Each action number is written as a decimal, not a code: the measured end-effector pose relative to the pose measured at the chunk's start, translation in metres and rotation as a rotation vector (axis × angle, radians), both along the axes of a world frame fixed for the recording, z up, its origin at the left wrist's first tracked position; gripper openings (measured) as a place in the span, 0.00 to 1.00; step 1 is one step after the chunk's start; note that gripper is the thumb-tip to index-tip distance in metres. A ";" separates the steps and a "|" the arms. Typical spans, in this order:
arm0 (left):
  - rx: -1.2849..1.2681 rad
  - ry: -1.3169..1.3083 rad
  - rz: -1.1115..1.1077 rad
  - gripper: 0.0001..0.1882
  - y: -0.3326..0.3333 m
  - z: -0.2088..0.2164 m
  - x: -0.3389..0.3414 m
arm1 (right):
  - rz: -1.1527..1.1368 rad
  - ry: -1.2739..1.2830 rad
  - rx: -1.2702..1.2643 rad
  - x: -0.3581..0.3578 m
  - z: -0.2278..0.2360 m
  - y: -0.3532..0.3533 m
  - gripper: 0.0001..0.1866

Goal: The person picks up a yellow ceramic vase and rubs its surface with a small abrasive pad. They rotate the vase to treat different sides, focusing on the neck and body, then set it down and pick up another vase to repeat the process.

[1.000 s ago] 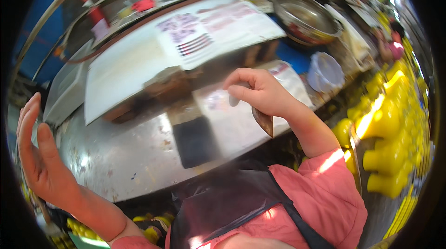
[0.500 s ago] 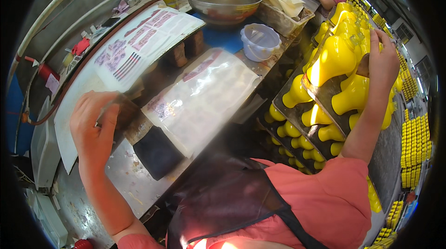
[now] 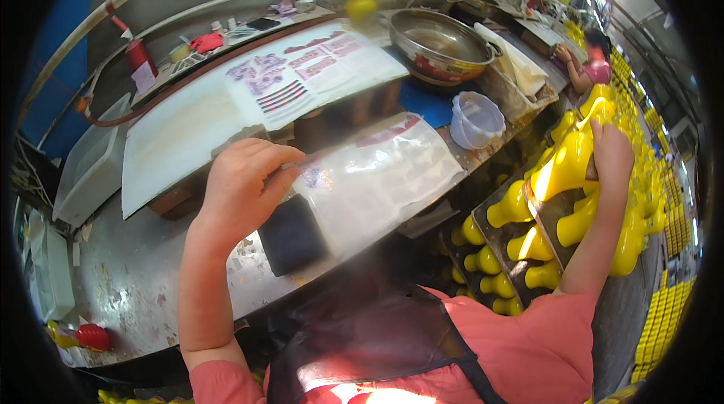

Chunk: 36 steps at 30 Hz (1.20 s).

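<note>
My right hand is at the rack on the right, its fingers closed at the end of a glossy yellow vase lying tilted among others. My left hand hovers over the table with fingers curled and thumb drawn toward them. Anything in its pinch is hidden. Beside it lies a dark folded cloth. A wet, shiny translucent sheet with purple patterned pieces at its far edge lies beyond the cloth. Behind that, a raised white board carries purple patterned cutouts and dark strips.
A metal basin and a pale lavender bucket stand toward the back. Yellow vases fill boards stacked on the right. Another person works at the far right. A white tub sits at the left.
The view has swung, shifting the table rightward in the picture. My left hand has moved from the white board's near edge to beside the dark cloth. My right hand stays by the yellow vase.
</note>
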<state>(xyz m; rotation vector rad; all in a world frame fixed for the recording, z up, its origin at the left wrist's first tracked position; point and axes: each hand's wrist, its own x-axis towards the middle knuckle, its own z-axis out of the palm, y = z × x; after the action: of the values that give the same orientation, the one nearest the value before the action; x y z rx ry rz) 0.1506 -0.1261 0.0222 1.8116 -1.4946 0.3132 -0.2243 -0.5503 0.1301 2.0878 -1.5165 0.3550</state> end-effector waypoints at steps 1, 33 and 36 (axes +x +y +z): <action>0.001 0.017 0.001 0.07 0.002 -0.002 0.000 | -0.026 -0.005 -0.005 0.002 -0.001 0.003 0.25; -0.058 0.893 0.582 0.56 0.018 -0.158 -0.025 | 1.277 -0.595 1.659 0.339 -0.239 0.262 0.48; -0.256 1.051 0.454 0.59 0.022 -0.162 -0.017 | 1.191 -0.595 1.686 0.332 -0.251 0.266 0.48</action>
<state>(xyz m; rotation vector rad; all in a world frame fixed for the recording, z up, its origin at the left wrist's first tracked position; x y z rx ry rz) 0.1331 -0.1045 -0.1395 1.6502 -0.3019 -0.2215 0.1073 -0.2840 -0.1212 4.4402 -0.2581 -0.0420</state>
